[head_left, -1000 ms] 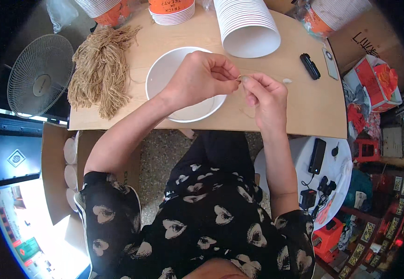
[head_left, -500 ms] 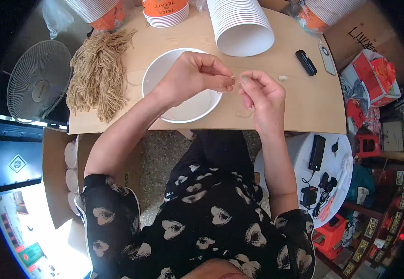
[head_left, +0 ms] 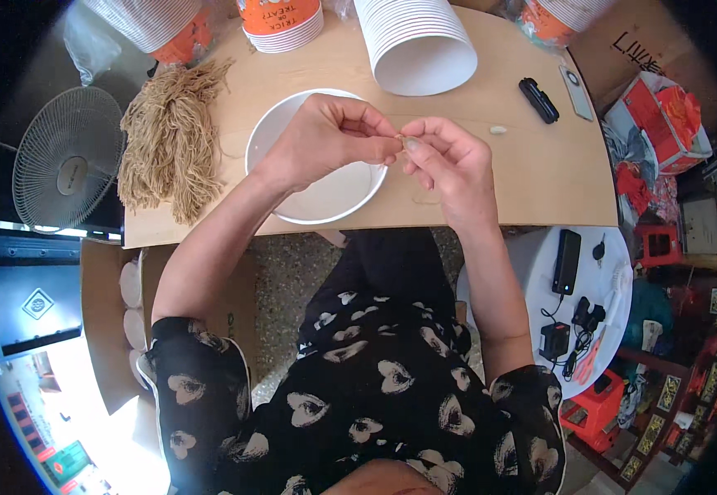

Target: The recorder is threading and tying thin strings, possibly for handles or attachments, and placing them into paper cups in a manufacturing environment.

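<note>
Above the right rim of a white paper bucket [head_left: 317, 221], my left hand [head_left: 313, 144] pinches a tiny end of thin pale cord [head_left: 402, 140] between thumb and fingertips. My right hand [head_left: 455, 169] is closed in a pinch at the same spot, its thumb and forefinger meeting the left fingertips. Most of the cord is hidden by the fingers. A faint strand lies on the table below the right hand. The bucket stands with its mouth up, partly covered by my left hand and wrist. To its left lies a thick bundle of tan cords [head_left: 173, 140].
A stack of white buckets [head_left: 424, 62] lies on its side behind my hands. Orange printed buckets [head_left: 283, 25] stand at the far edge. On the right are a black folded tool [head_left: 538, 100] and a small white piece [head_left: 498, 129]. A fan [head_left: 70, 169] stands at the left.
My hands have come together, the right one moving left until its fingertips meet the left ones. The whole view has shifted slightly.
</note>
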Available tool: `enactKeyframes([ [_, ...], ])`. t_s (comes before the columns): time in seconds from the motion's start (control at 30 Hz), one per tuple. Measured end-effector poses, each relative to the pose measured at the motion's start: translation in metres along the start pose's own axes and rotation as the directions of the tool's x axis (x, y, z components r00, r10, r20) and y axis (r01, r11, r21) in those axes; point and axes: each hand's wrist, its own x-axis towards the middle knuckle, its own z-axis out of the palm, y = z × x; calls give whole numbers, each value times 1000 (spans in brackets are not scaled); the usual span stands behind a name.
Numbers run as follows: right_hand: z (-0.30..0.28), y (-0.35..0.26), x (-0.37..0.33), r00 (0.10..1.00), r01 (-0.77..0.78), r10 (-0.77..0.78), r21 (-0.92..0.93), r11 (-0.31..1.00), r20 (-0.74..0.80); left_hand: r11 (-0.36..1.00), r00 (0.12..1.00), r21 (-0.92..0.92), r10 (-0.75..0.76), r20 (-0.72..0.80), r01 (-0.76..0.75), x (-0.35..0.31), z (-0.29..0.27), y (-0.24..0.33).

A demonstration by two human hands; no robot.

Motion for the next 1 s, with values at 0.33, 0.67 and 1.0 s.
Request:
enactKeyframes([
  [0.33,-6,1,6,992,-57,43,119,991,117,1000,1000,-8,-10,-17,9,1,-1,-2],
  [0.67,-11,3,9,990,-83,71,102,991,122,999,999,-43,0,45,2,-1,-2,1],
  [1.0,-10,4,7,971,-72,50,85,994,235,998,997,52,32,64,-35,-3,-3,5],
])
